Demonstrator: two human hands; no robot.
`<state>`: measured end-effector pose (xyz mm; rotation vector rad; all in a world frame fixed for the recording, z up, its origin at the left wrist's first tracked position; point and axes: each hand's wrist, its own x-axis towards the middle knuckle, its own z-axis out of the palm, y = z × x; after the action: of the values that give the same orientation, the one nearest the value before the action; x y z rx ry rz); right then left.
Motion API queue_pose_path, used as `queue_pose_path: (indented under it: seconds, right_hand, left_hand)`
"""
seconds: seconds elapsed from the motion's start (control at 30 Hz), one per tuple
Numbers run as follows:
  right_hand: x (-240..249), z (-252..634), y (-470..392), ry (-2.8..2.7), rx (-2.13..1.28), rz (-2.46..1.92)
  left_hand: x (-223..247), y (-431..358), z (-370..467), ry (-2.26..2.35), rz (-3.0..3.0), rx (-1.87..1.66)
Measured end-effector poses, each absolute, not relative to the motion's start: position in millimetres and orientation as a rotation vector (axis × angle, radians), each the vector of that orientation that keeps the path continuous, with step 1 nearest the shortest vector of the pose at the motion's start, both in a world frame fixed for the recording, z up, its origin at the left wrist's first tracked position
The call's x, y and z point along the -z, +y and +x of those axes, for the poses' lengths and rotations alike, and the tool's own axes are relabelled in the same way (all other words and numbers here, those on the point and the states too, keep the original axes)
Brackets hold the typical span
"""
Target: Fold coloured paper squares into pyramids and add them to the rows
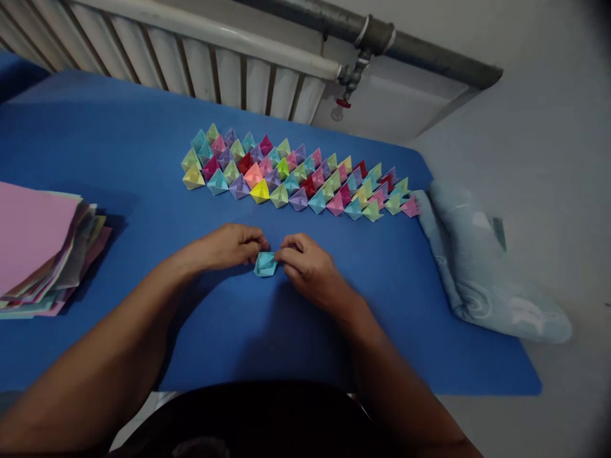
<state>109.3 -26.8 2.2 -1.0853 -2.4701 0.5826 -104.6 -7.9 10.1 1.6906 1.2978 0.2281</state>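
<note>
A small light-blue folded paper boat (265, 264) is between my hands over the blue table. My left hand (233, 245) pinches its upper left edge, fingers curled. On the other side, my right hand (305, 262) grips the right edge between thumb and forefinger. The boat's hollow faces up toward me. Beyond my hands, several finished paper boats (260, 191) in many colours stand in close, staggered rows.
At the left lies a stack of coloured paper sheets (35, 238). A folded pale-green blanket (477, 273) rests on the right end of the blue table (429, 356). Behind the table are a white radiator (229, 76) and a grey pipe (429, 54) with a red-handled valve (343, 103).
</note>
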Motion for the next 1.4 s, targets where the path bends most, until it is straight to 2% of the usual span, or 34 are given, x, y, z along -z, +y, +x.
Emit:
queue_pose_path:
  seconds: [0.13, 0.33, 1.07, 1.4]
  right_hand:
    - [-3.5, 112.0, -24.1, -2.224, -0.571, -1.212]
    - [1.3, 100.1, -36.8, -2.263, -0.834, -1.339]
    - [14.7, 85.4, -34.2, -2.486, -0.358, -1.612]
    - [5.2, 79.4, -29.6, -2.489, -0.475, -1.736]
  left_hand:
    - [-8.2, -7.7, -107.7, 1.387, 1.758, -0.234]
    - [-7.8, -8.2, -101.9, 1.353, 1.792, -0.267]
    - [-9.3, -20.5, -76.0, 1.479, 2.118, -0.050]
    - [-9.4, -20.3, -72.6, 1.535, 2.147, 0.017]
